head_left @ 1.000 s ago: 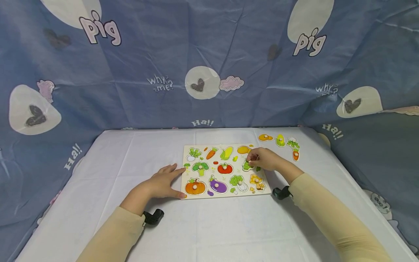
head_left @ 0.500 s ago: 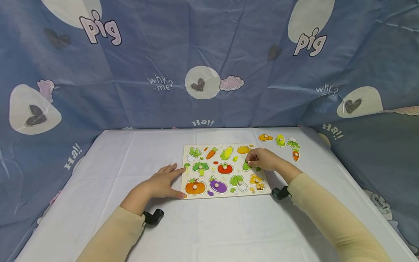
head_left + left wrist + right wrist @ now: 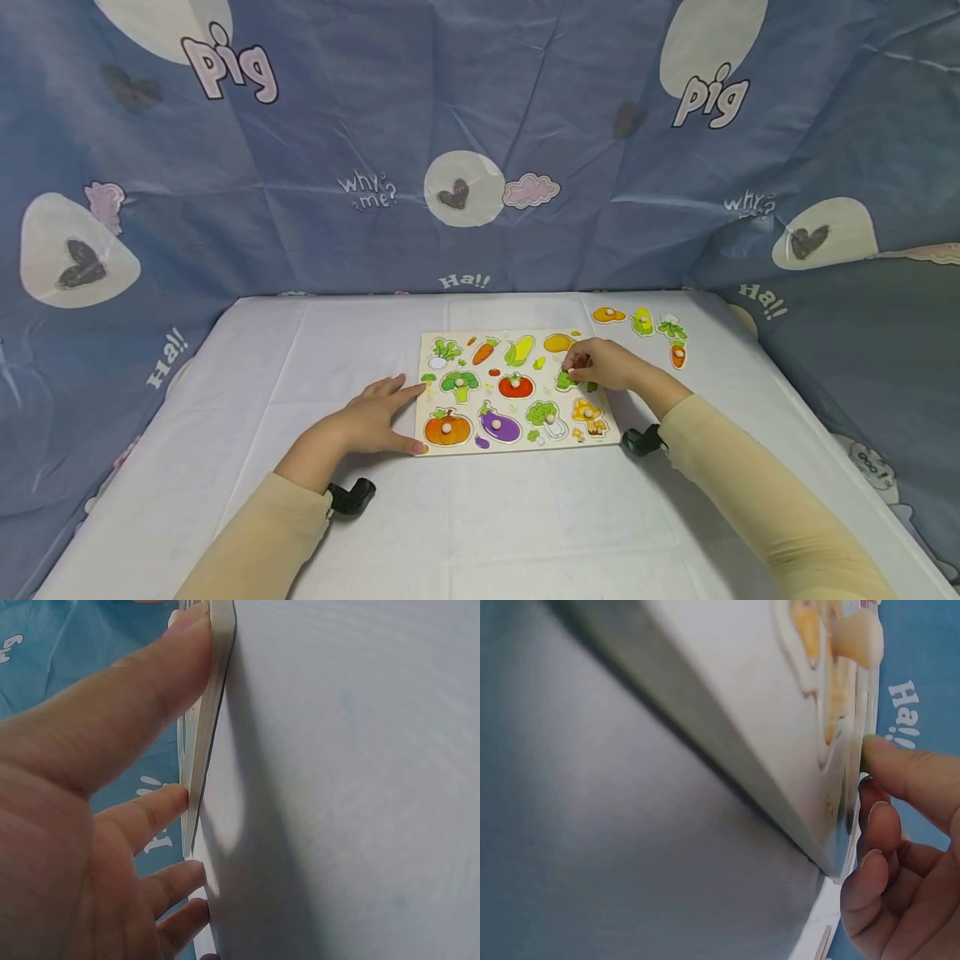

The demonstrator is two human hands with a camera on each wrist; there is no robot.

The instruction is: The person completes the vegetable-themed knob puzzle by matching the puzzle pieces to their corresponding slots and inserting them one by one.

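A wooden vegetable puzzle board (image 3: 510, 447) lies flat on the table. My left hand (image 3: 375, 417) spreads its fingers at the board's left side; its thumb rests on the near left corner and the index fingertip touches the edge. In the left wrist view, the thumb (image 3: 142, 690) presses along that edge. My right hand (image 3: 607, 365) pinches a green vegetable puzzle piece (image 3: 566, 382) at the board's right side, over its slot; the fingers hide part of it. In the right wrist view, the mushroom piece's knob (image 3: 860, 637) stands near the thumb.
Beyond the board's far right corner lie loose pieces: a potato (image 3: 608, 315), a corn (image 3: 642, 322), a radish (image 3: 672, 327) and a carrot (image 3: 678, 355). Pumpkin (image 3: 447, 429), eggplant (image 3: 500, 426) and tomato (image 3: 516, 386) pieces sit in the board. A blue printed curtain (image 3: 480, 250) hangs behind the table.
The right fingers have shifted slightly to the left with the green piece. My left hand and the board look the same.
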